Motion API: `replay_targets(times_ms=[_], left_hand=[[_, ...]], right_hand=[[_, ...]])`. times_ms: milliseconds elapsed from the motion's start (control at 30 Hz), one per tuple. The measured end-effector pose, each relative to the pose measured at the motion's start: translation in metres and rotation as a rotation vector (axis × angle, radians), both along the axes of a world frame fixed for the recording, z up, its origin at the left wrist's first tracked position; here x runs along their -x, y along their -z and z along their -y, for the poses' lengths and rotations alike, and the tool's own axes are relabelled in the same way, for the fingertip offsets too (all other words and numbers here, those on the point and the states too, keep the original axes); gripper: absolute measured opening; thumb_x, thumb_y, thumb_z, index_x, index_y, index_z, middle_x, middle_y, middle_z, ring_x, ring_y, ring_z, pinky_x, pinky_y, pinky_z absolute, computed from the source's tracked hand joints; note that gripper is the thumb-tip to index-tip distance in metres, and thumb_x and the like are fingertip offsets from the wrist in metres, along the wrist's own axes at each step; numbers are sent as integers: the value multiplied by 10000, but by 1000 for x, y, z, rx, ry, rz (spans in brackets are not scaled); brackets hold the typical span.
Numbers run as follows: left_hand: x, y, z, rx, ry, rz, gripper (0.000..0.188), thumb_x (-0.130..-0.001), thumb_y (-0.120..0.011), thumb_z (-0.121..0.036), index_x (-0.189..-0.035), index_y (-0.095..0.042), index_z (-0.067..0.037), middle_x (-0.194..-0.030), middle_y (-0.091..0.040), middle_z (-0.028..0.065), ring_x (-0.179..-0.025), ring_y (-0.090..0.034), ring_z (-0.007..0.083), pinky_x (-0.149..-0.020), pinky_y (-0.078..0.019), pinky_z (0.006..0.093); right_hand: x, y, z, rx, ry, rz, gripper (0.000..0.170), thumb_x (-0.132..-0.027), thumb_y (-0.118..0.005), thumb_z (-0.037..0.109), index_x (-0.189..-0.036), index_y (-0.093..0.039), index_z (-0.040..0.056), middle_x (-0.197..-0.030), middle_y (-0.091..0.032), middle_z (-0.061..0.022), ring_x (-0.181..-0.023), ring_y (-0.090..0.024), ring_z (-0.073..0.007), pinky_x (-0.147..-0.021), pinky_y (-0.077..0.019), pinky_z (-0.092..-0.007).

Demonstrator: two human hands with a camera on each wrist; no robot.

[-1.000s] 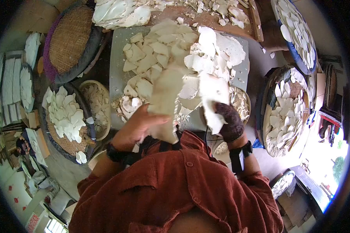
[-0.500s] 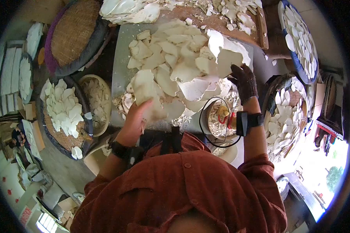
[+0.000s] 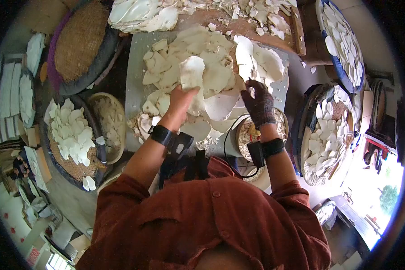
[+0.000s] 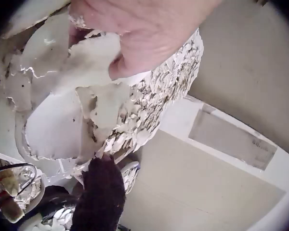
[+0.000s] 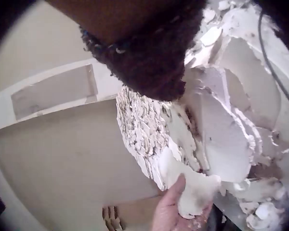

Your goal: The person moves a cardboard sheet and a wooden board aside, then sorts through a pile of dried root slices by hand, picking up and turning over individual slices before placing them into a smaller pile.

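Thumb laid across one face and fingers tucked behind the other: that is how my bare left hand [image 3: 180, 103] grips a thin, pale piece [image 3: 191, 72]. I hold it low, by its near end, probably because something so flat and ragged-edged would snap under a clenched fist. Its far end stands free over the heap [image 3: 166, 67] of similar pieces.

My gloved right hand [image 3: 259, 104] is at the heap's right side, fingers partly bent, tips at the edge of the stacked pieces. Whether they grasp one or merely touch, I cannot tell. The glove perhaps guards against those rough rims.

The heap lies mid-table, likely so both hands reach it easily; bare grey table [image 3: 135, 63] shows to its left. Near and right sits a round basin [image 3: 285, 128] of scraps, close enough, I'd judge, for dropping offcuts. Further left, a round woven tray [image 3: 67, 155] carries smoother pieces, overlapped, perhaps to save room.
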State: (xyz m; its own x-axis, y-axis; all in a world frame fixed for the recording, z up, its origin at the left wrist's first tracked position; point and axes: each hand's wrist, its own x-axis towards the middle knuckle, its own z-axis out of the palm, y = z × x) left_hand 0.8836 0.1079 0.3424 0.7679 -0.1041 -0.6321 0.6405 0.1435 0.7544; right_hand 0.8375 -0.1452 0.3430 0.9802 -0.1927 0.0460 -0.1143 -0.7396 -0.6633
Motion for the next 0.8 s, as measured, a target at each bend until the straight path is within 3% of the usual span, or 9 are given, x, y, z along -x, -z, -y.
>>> replay_targets(times_ms=[100, 300, 333, 467, 567, 667, 700, 767, 800], left_hand=[[0, 1, 3, -67, -9, 58, 293, -791, -699, -146, -1025, -623, 12, -900, -667, 69, -749, -615, 140, -664, -497, 292], [7, 12, -5, -36, 68, 102, 304, -789, -700, -149, -1031, -629, 21, -886, -664, 67, -752, -611, 138, -645, -491, 292], [9, 6, -9, -22, 82, 81, 315, -794, -698, -146, -1051, -623, 19, -904, -664, 69, -767, -614, 141, -650, -497, 295], [30, -11, -28, 107, 99, -40, 356, -831, -672, -140, -1146, -588, 2, -1006, -653, 78, -834, -627, 151, -716, -519, 306], [47, -36, -56, 269, 92, -49, 385, -886, -584, -142, -1241, -515, -7, -1103, -634, 116, -920, -644, 215, -793, -537, 368], [67, -39, -87, 392, 20, 45, 425, -918, -500, -135, -1312, -430, 6, -1170, -613, 172, -1026, -627, 311, -858, -524, 445], [71, -43, -95, 407, -53, 31, 397, -907, -508, -125, -1279, -466, 7, -1153, -621, 156, -1009, -632, 288, -840, -532, 429], [79, -57, -110, 437, -208, 8, 345, -886, -525, -103, -1213, -539, 7, -1118, -636, 125, -974, -641, 242, -803, -546, 398], [86, -53, -122, 473, -255, 15, 374, -885, -540, -109, -1241, -525, 6, -1138, -628, 134, -990, -637, 233, -803, -545, 392]], right_hand=[[-3, -22, -15, 205, -62, 38, 394, -794, -654, 263, -1134, -602, 71, -1068, -624, -151, -1016, -578, -347, -853, -477, -435], [-39, -26, -36, 239, -59, -16, 562, -783, -660, 316, -1260, -518, 54, -1142, -591, -175, -1067, -550, -354, -887, -459, -450], [-48, -22, -39, 288, -46, -26, 642, -774, -701, 342, -1293, -488, 29, -1172, -588, -207, -1076, -571, -371, -892, -468, -444], [-72, -14, -51, 267, -2, -121, 741, -713, -754, 370, -1312, -480, 31, -1199, -587, -201, -1088, -580, -350, -904, -469, -434], [-82, 10, -40, 148, -7, -39, 681, -690, -749, 370, -1266, -532, 80, -1096, -626, -161, -1022, -598, -345, -879, -474, -441], [-83, 8, -31, 96, 22, -113, 487, -710, -749, 360, -1084, -619, 77, -912, -670, -127, -826, -646, -308, -740, -507, -391], [-80, 40, -15, -81, 24, -20, 469, -714, -741, 358, -1071, -627, 76, -900, -667, -125, -811, -647, -296, -745, -504, -387], [-72, 31, -7, -211, 28, -91, 408, -753, -725, 245, -1098, -624, 51, -896, -680, -111, -829, -657, -235, -761, -509, -349], [-70, 25, -3, -107, 7, -107, 411, -762, -728, 212, -1118, -620, 37, -964, -687, -104, -870, -659, -205, -788, -509, -324]])
